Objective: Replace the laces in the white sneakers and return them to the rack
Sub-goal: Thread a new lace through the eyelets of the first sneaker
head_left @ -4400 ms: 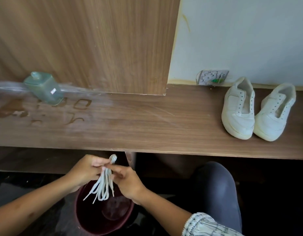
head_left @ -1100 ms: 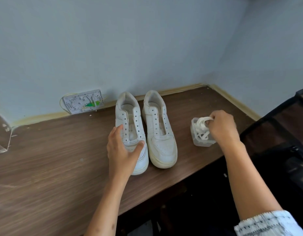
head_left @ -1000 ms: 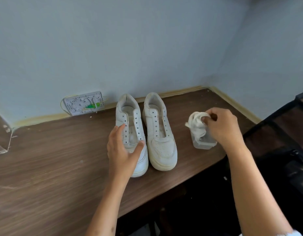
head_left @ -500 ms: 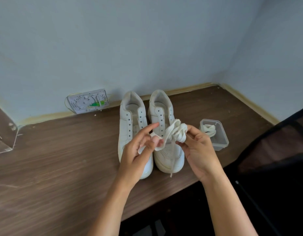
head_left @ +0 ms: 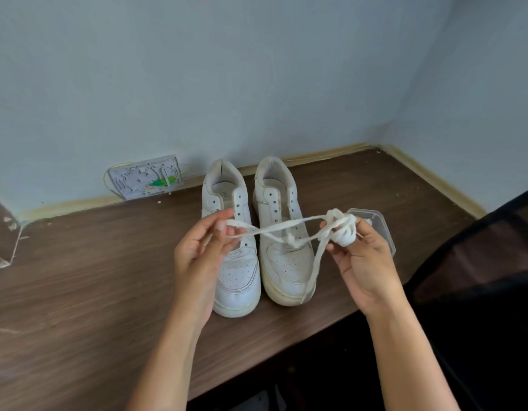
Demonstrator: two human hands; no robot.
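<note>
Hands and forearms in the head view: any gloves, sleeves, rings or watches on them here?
Left hand and right hand are bare: no gloves, rings, watch or bracelet visible. Both forearms are uncovered to the frame's bottom edge; no sleeve shows.

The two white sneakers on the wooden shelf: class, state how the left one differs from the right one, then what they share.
The left sneaker is partly hidden behind the left hand; the right sneaker shows almost whole. The right sneaker's sole rim looks yellower; the left sneaker's looks whiter. The white lace crosses in front of both. Both stand upright, side by side, toes toward the camera, eyelets unlaced.
</note>
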